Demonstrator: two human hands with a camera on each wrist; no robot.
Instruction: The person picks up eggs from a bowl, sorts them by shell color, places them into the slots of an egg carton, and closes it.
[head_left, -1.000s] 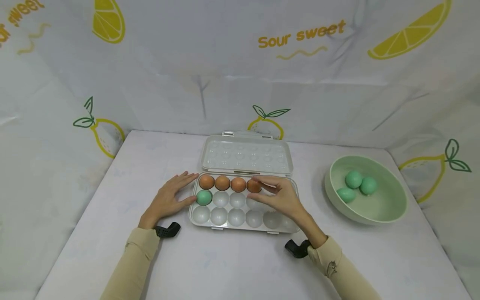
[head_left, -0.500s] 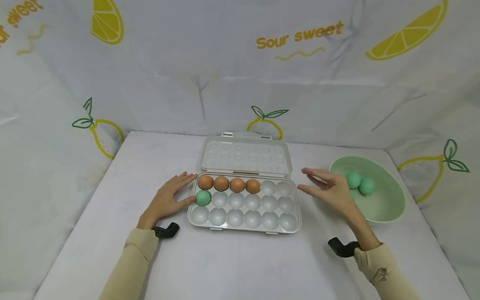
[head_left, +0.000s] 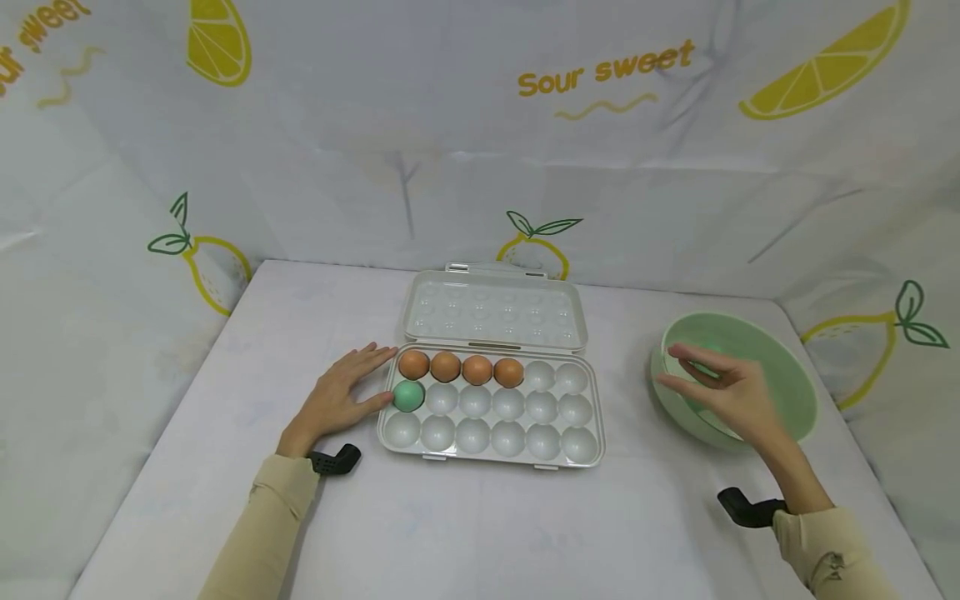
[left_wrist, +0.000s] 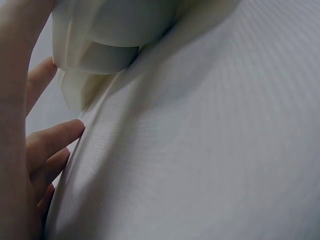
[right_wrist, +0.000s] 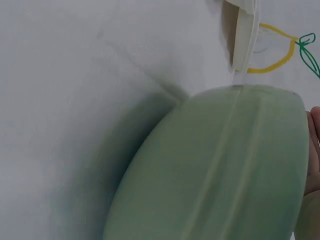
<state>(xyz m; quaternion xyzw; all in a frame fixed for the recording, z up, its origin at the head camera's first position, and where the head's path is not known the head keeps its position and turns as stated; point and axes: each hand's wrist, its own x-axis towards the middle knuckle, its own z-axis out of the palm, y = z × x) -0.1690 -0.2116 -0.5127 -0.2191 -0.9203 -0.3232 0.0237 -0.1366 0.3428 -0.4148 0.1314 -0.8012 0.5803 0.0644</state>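
Note:
A pale plastic egg box [head_left: 474, 457] lies open on the table, its ribbed lid [head_left: 495, 312] tipped back behind it. Several brown eggs [head_left: 477, 369] fill the left part of the back row. One green egg [head_left: 408, 396] sits in the leftmost cup of the middle row. My left hand [head_left: 337, 400], fingers spread, touches the box's left edge; the left wrist view shows the fingers beside the box's side [left_wrist: 75, 92]. My right hand [head_left: 731, 396] hovers over the left side of a green bowl [head_left: 797, 408], thumb and fingers apart, holding nothing. It mostly hides the bowl's contents.
The bowl's outer wall [right_wrist: 225, 165] fills much of the right wrist view. A white cloth covers the table [head_left: 480, 533]. Behind and at both sides rises a lemon-printed curtain [head_left: 337, 183].
My right hand has left the last brown egg in the back row and travelled right, over the bowl. The left hand keeps its place at the egg box.

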